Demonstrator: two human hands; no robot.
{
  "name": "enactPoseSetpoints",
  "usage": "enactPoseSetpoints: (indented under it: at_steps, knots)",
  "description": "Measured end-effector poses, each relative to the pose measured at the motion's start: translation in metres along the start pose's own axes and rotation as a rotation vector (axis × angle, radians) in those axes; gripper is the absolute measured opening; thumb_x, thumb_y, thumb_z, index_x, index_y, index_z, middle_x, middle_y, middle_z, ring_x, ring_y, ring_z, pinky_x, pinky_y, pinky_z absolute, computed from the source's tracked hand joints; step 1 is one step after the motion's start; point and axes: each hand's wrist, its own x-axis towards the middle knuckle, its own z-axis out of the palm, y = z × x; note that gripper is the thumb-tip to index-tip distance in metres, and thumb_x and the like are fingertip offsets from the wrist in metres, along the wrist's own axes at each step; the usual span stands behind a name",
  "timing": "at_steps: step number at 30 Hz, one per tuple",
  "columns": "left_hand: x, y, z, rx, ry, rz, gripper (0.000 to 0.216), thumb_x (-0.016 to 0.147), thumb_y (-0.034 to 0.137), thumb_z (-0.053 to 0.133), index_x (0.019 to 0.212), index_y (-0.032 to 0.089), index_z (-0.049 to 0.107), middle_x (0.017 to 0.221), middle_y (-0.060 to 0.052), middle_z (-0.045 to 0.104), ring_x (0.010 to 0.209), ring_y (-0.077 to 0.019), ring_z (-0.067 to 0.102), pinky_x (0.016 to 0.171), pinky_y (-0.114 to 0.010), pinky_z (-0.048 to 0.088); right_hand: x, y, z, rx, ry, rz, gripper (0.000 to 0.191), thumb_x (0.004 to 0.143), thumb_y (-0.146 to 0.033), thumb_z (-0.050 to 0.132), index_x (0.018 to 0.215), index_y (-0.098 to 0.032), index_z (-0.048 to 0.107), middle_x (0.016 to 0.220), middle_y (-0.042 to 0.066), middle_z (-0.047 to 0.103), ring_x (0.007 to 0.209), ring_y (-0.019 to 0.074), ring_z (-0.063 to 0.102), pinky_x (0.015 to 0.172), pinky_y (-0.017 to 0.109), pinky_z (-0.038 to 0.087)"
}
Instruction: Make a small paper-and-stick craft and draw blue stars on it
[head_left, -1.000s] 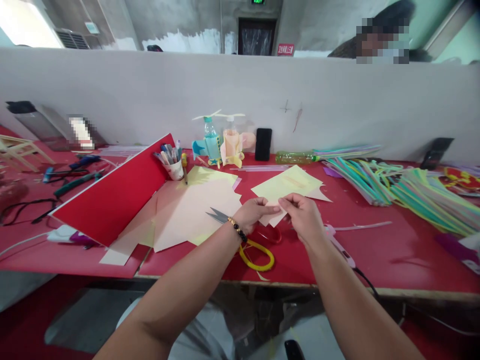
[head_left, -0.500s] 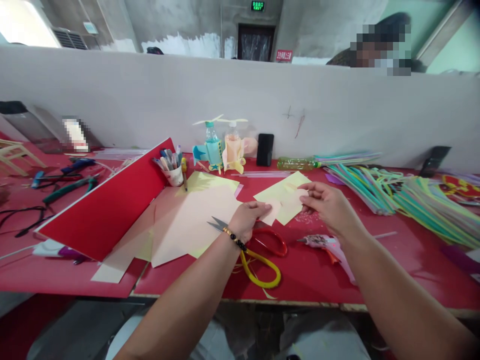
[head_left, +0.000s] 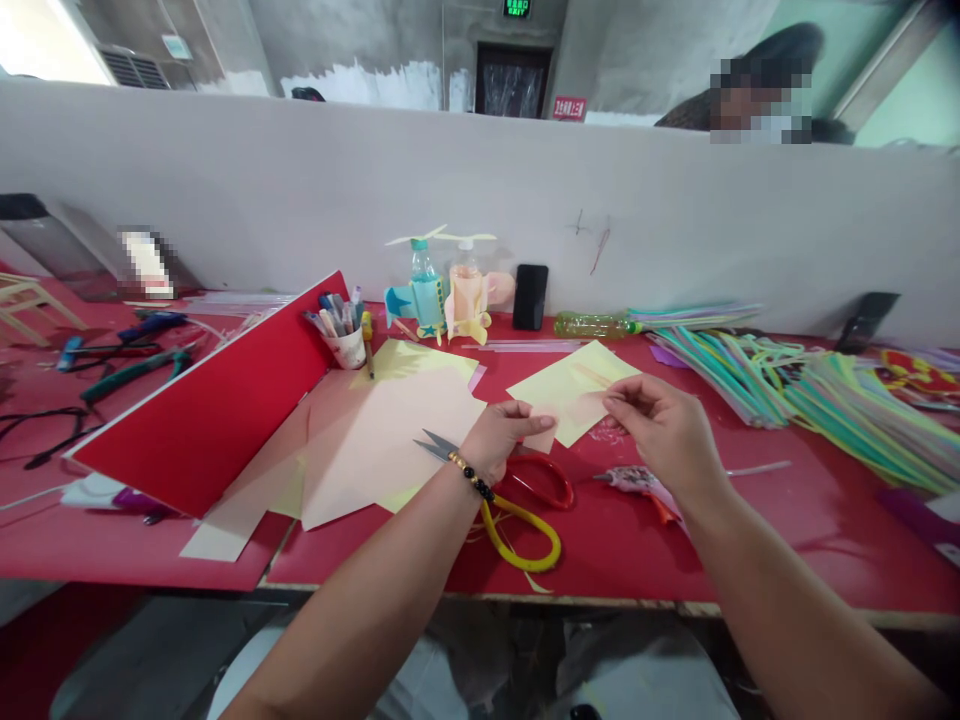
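In my left hand (head_left: 499,438), a small pale pink piece of paper (head_left: 538,437) is pinched between thumb and fingers. My right hand (head_left: 660,420) is closed in a pinch, with a pale pinkish paper edge (head_left: 586,407) at its fingertips; whether this joins the piece in my left hand I cannot tell. Beneath both hands lies a light yellow sheet (head_left: 559,375). Scissors (head_left: 536,540) with one red and one yellow handle loop lie under my left wrist, blades pointing left. A pink glue gun (head_left: 637,480) rests beside my right forearm.
Large pale pink sheets (head_left: 397,430) cover the table left of centre. A red board (head_left: 225,400) leans behind them near a pen cup (head_left: 346,345). Two bottle crafts (head_left: 446,295), a black phone (head_left: 530,297) and a green bottle (head_left: 592,325) stand or lie farther back. Coloured strips (head_left: 750,380) spread at right.
My right hand has turned and shifted slightly right and down, its fingers drawn closer together. My left fingertips have moved a little to the right, still pinching the paper.
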Motion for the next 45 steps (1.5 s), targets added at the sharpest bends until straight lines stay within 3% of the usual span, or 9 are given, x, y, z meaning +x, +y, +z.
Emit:
enactPoseSetpoints:
  at_steps: [8, 14, 19, 23, 28, 31, 35, 39, 45]
  knots:
    - [-0.001, -0.003, 0.002, 0.07, -0.017, -0.019, 0.038, 0.052, 0.035, 0.085, 0.068, 0.014, 0.058, 0.061, 0.002, 0.059, 0.051, -0.0094, 0.056, 0.047, -0.021, 0.044, -0.037, -0.008, -0.003, -0.036, 0.002, 0.011, 0.011, 0.083, -0.029, 0.06, 0.08, -0.019, 0.062, 0.066, 0.0, 0.06, 0.059, 0.0144, 0.058, 0.058, 0.026, 0.046]
    - [-0.004, -0.009, 0.009, 0.211, -0.125, -0.011, 0.035, 0.055, 0.035, 0.084, 0.073, 0.01, 0.068, 0.064, -0.002, 0.064, 0.056, -0.0091, 0.056, 0.056, -0.021, 0.044, -0.068, -0.001, -0.02, 0.076, -0.081, 0.15, 0.022, 0.083, -0.028, 0.058, 0.104, -0.023, 0.06, 0.066, -0.003, 0.058, 0.052, 0.012, 0.052, 0.049, 0.023, 0.042]
    - [-0.01, -0.024, 0.015, 0.371, -0.249, 0.124, 0.032, 0.061, 0.036, 0.08, 0.079, 0.015, 0.063, 0.062, 0.002, 0.06, 0.055, -0.0089, 0.054, 0.053, -0.02, 0.04, -0.095, 0.011, -0.033, -0.13, -0.076, 0.211, 0.015, 0.081, -0.029, 0.057, 0.087, -0.021, 0.069, 0.068, 0.001, 0.064, 0.051, 0.0132, 0.052, 0.048, 0.025, 0.041]
    - [-0.015, -0.034, 0.021, 0.545, -0.378, 0.188, 0.023, 0.067, 0.035, 0.076, 0.073, 0.015, 0.065, 0.075, -0.002, 0.062, 0.069, -0.0116, 0.057, 0.062, -0.021, 0.042, -0.115, 0.021, -0.043, -0.191, 0.031, 0.24, 0.017, 0.081, -0.03, 0.057, 0.089, -0.02, 0.068, 0.07, 0.002, 0.064, 0.057, 0.0162, 0.057, 0.054, 0.027, 0.045]
    - [-0.017, -0.035, 0.024, 0.771, -0.389, 0.359, 0.016, 0.061, 0.029, 0.08, 0.068, 0.018, 0.071, 0.083, -0.004, 0.058, 0.083, -0.0156, 0.054, 0.075, -0.024, 0.042, -0.137, 0.026, -0.053, -0.288, 0.136, 0.212, 0.018, 0.081, -0.028, 0.058, 0.096, -0.021, 0.065, 0.068, 0.0, 0.059, 0.054, 0.0142, 0.052, 0.051, 0.026, 0.041]
    - [-0.019, -0.033, 0.025, 0.782, -0.46, 0.341, 0.013, 0.064, 0.028, 0.078, 0.069, 0.018, 0.072, 0.081, -0.004, 0.058, 0.078, -0.0149, 0.055, 0.072, -0.024, 0.043, -0.144, 0.025, -0.052, -0.202, 0.163, 0.213, 0.024, 0.08, -0.027, 0.059, 0.104, -0.021, 0.062, 0.072, 0.0, 0.059, 0.058, 0.0142, 0.053, 0.053, 0.025, 0.043]
    - [-0.024, -0.031, 0.026, 0.738, -0.659, 0.211, 0.01, 0.07, 0.026, 0.073, 0.072, 0.017, 0.072, 0.083, -0.007, 0.066, 0.077, -0.0163, 0.06, 0.074, -0.026, 0.046, -0.147, 0.027, -0.049, -0.015, 0.164, 0.236, 0.038, 0.081, -0.026, 0.061, 0.117, -0.021, 0.053, 0.088, 0.004, 0.064, 0.073, 0.0163, 0.061, 0.066, 0.028, 0.049]
    - [-0.026, -0.029, 0.024, 0.781, -0.782, 0.096, 0.009, 0.069, 0.024, 0.072, 0.074, 0.017, 0.073, 0.086, -0.009, 0.07, 0.082, -0.0193, 0.064, 0.077, -0.027, 0.048, -0.148, 0.033, -0.046, 0.005, 0.174, 0.248, 0.039, 0.081, -0.026, 0.062, 0.119, -0.022, 0.051, 0.087, 0.003, 0.063, 0.073, 0.0161, 0.061, 0.068, 0.029, 0.05]
    - [-0.026, -0.024, 0.022, 0.93, -0.893, 0.075, 0.019, 0.073, 0.033, 0.07, 0.078, 0.016, 0.073, 0.081, -0.009, 0.07, 0.075, -0.0189, 0.063, 0.07, -0.025, 0.047, -0.149, 0.028, -0.034, -0.069, 0.196, 0.181, 0.037, 0.082, -0.025, 0.06, 0.119, -0.023, 0.052, 0.093, 0.005, 0.064, 0.077, 0.0168, 0.062, 0.073, 0.03, 0.051]
